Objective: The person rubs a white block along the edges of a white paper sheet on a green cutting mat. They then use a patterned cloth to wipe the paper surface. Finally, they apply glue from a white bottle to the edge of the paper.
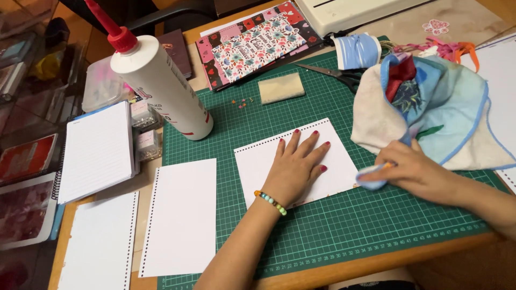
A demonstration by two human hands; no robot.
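Observation:
My left hand (296,167) lies flat, fingers spread, on a white punched sheet (258,161) in the middle of the green cutting mat (344,220). A beaded bracelet circles that wrist. My right hand (411,171) grips a corner of a blue and white cloth (430,115) and presses it at the sheet's right edge. The rest of the cloth lies bunched on the mat to the right.
A big white glue bottle (158,83) with a red nozzle stands at the mat's back left. Punched white sheets (183,215) and a lined notebook (97,150) lie left. Floral covers (258,43), a beige sponge (281,87), scissors (330,72) and blue ribbon (356,51) sit behind.

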